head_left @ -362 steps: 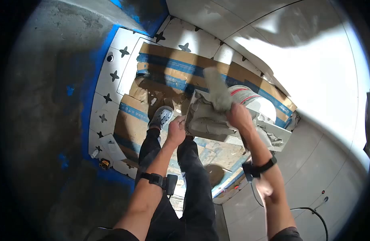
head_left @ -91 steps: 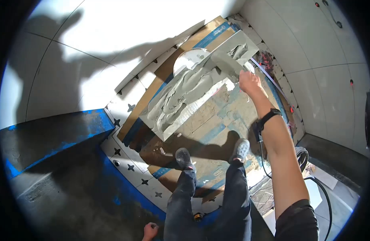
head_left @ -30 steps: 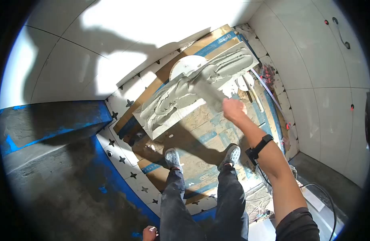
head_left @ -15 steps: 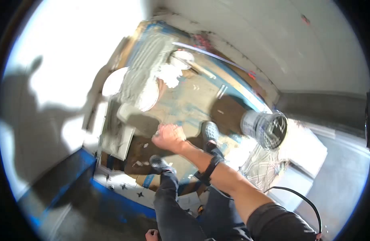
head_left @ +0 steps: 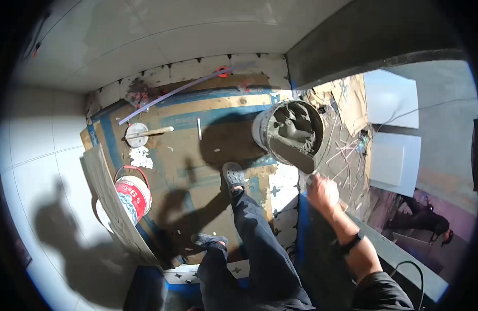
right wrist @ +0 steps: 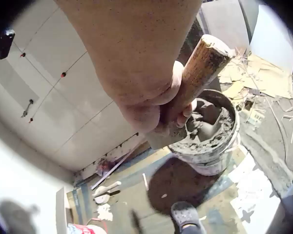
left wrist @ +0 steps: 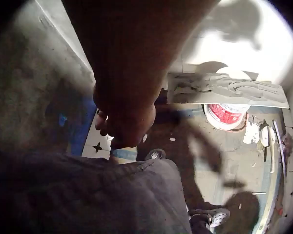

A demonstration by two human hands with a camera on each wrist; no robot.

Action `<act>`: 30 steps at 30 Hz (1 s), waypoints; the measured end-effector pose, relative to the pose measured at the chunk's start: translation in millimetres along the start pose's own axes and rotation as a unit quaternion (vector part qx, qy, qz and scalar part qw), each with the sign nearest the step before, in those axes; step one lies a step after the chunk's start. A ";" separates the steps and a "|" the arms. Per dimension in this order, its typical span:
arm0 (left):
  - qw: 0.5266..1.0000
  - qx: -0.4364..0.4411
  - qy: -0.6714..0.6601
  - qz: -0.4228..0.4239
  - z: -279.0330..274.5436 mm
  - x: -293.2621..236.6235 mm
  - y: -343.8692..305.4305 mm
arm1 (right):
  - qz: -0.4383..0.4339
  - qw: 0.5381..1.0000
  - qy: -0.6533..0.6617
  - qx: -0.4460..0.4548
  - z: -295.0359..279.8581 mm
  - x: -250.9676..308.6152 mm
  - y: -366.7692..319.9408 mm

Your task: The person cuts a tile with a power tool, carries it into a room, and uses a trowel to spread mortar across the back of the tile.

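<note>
My right hand (head_left: 323, 193) grips a trowel by its thick wooden handle (right wrist: 203, 64). The trowel's blade (head_left: 292, 154), coated in grey, lies over the rim side of a bucket (head_left: 261, 136) holding wet grey mortar (right wrist: 212, 127). In the left wrist view my left hand (left wrist: 126, 127) hangs beside the trouser leg, fingers loosely bent, with no held thing visible. A long slab (left wrist: 224, 89) spread with ridged mortar rests on a white bucket with a red label (left wrist: 226, 115), away from both hands.
Cardboard with blue tape (head_left: 197, 182) covers the floor around my feet. A round lid with a wooden-handled tool (head_left: 155, 131) and a long pale strip (head_left: 171, 94) lie there. Torn cardboard (head_left: 350, 106) and two pale panels lie beyond the mortar bucket. Another person (head_left: 421, 217) is at the lower right.
The head view has turned towards the mortar bucket. My right hand has carried the trowel from the slab to this bucket. My left hand has almost left the head view.
</note>
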State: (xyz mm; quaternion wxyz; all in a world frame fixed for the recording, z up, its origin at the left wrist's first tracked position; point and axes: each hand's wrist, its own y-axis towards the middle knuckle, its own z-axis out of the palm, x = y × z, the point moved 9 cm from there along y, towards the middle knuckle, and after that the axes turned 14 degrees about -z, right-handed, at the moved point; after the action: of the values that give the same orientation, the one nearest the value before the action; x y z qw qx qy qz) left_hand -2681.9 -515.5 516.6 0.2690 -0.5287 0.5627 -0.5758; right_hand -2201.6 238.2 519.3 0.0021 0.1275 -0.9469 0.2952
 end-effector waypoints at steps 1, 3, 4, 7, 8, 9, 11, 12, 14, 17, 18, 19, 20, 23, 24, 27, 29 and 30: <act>1.000 0.000 -0.004 -0.019 -7.6 -0.2 0.5 | 0.034 0.999 -0.016 -0.013 5.5 -36.6 22.0; 0.999 -0.006 -0.002 -0.044 -22.3 -14.1 -9.2 | 0.049 0.999 0.005 -0.007 25.7 -87.7 75.6; 0.999 -0.012 -0.017 -0.047 -29.1 -23.5 -16.0 | 0.057 0.998 0.020 -0.013 41.7 -103.1 101.5; 0.994 -0.044 -0.020 -0.096 -47.6 -39.4 -55.6 | 0.053 0.993 0.088 0.056 97.0 -100.3 169.1; 0.990 -0.062 -0.007 -0.128 -65.5 -62.1 -79.6 | 0.041 0.992 0.107 0.060 110.2 -100.6 181.3; 0.989 -0.065 -0.001 -0.134 -74.1 -69.6 -89.4 | 0.031 0.990 0.123 0.063 107.1 -95.7 185.8; 0.993 0.003 0.054 -0.105 -66.0 -101.9 -108.5 | 0.021 0.984 0.144 0.100 108.8 -100.9 179.8; 0.993 0.010 0.047 -0.104 -68.0 -122.7 -121.2 | 0.027 0.981 0.168 0.091 113.3 -105.4 174.2; 0.994 0.014 0.029 -0.106 -65.0 -120.4 -112.9 | 0.030 0.978 0.194 0.066 110.7 -102.2 161.6; 0.998 -0.008 0.029 -0.056 -75.1 -137.4 -118.6 | 0.054 0.957 0.284 0.031 134.2 -100.4 160.2; 0.999 -0.031 0.041 -0.004 -79.5 -155.0 -123.5 | 0.052 0.956 0.287 0.029 136.3 -103.9 157.5; 0.999 -0.034 0.039 -0.007 -81.0 -153.2 -124.3 | 0.014 0.944 0.329 0.014 136.0 -99.2 154.0; 0.999 -0.027 -0.006 -0.037 -82.5 -149.0 -119.6 | -0.025 0.929 0.369 -0.001 133.8 -91.8 151.6; 0.996 -0.050 -0.032 -0.071 -87.1 -127.2 -110.4 | 0.077 0.896 0.433 -0.060 137.1 -103.7 125.2; 0.995 -0.038 -0.040 -0.088 -89.0 -125.5 -113.8 | 0.082 0.888 0.449 -0.059 142.4 -107.7 117.0; 0.992 -0.053 -0.030 -0.114 -96.9 -176.0 -154.1 | 0.075 0.893 0.424 -0.128 124.6 -115.7 97.1; 0.985 -0.136 -0.046 -0.096 -80.4 -97.5 -99.1 | 0.071 0.920 0.365 -0.121 63.1 -101.5 81.8; 0.990 -0.107 -0.040 -0.085 -68.9 -112.8 -107.7 | 0.041 0.935 0.327 -0.134 59.8 -107.6 74.4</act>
State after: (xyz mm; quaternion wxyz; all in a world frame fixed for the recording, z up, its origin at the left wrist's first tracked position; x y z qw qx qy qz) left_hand -2680.6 -364.5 595.7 0.1828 -0.6231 0.5628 -0.5114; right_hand -2111.3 289.6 419.8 0.3160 -0.0167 -0.9292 0.1910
